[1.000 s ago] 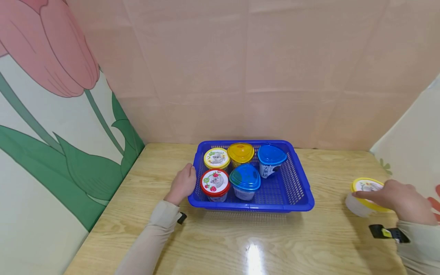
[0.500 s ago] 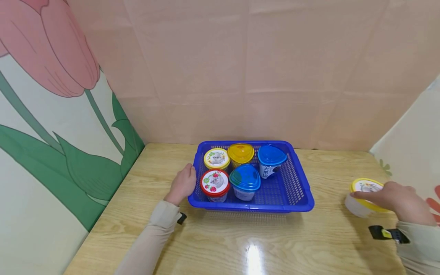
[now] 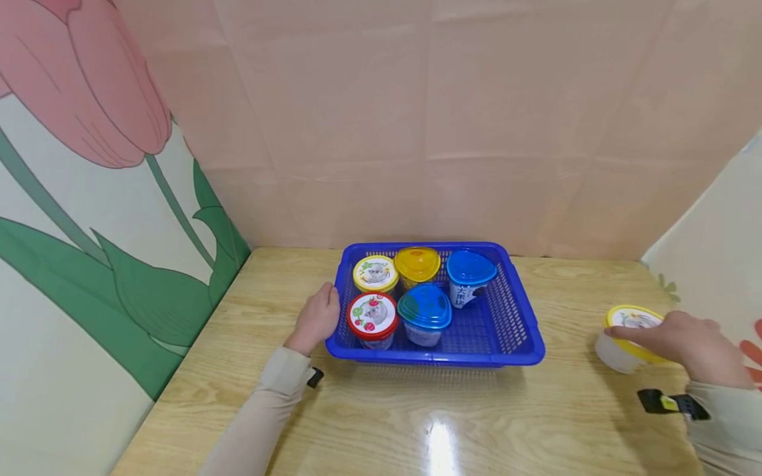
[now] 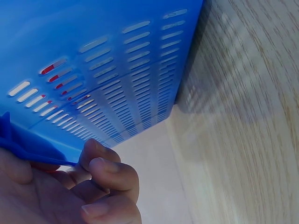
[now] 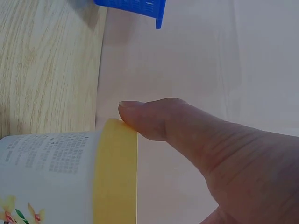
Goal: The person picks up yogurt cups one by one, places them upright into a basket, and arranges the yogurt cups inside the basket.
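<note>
My left hand (image 3: 317,318) grips the left rim of a blue perforated plastic basket (image 3: 434,357); in the left wrist view its fingers (image 4: 114,175) curl under the rim. At the far right, my right hand (image 3: 699,347) holds a white tub with a yellow lid (image 3: 619,356) from above. The right wrist view shows the thumb (image 5: 149,116) against the lid's edge, while the other fingers are hidden. Inside the basket sit a red-lidded tub (image 3: 372,316), a yellow-rimmed tub (image 3: 375,273), an amber-lidded cup (image 3: 418,264) and two blue-lidded cups (image 3: 424,307).
Under everything is a light wood-grain table (image 3: 357,423). A plain pinkish cloth backdrop (image 3: 369,132) rises behind the basket. To the left stands a panel with a tulip print (image 3: 113,86), and to the right a pale panel (image 3: 714,244).
The tub in my right hand has shifted very slightly left. My left hand and the basket stay in place.
</note>
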`<action>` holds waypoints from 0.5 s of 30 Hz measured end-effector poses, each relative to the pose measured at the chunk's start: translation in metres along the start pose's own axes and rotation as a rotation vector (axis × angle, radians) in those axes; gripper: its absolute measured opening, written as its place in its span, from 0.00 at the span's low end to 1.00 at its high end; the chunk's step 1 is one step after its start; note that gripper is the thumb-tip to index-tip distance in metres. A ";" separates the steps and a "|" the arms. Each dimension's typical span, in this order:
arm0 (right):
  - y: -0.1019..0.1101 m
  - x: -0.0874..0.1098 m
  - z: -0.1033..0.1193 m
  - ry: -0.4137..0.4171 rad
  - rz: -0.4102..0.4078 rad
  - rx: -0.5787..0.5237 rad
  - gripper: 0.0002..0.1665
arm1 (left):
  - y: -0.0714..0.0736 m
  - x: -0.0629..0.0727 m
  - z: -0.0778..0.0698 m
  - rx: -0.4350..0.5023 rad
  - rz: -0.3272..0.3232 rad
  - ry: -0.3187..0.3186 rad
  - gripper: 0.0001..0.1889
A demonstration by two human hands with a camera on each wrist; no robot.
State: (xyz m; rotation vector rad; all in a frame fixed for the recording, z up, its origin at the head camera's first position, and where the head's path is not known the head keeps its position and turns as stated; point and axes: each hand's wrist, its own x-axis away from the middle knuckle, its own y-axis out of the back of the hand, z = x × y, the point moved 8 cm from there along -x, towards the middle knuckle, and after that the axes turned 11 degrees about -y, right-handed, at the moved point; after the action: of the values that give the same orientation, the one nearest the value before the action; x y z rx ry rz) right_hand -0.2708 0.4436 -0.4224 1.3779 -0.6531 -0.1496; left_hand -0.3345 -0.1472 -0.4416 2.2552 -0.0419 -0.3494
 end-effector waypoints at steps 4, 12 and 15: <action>0.001 0.002 0.001 -0.005 -0.008 -0.021 0.69 | 0.000 0.001 -0.001 0.004 0.003 0.003 0.18; 0.005 0.008 0.006 -0.019 -0.019 -0.040 0.70 | -0.001 0.002 0.001 0.024 0.007 0.015 0.24; 0.009 0.009 0.008 0.002 -0.038 -0.046 0.70 | 0.000 0.001 0.000 0.020 0.002 0.009 0.22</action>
State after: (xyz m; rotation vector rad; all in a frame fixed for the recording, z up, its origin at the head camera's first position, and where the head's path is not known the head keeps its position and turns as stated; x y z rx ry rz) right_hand -0.2700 0.4339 -0.4108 1.3467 -0.6186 -0.1919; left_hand -0.3330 -0.1475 -0.4415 2.2757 -0.0432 -0.3397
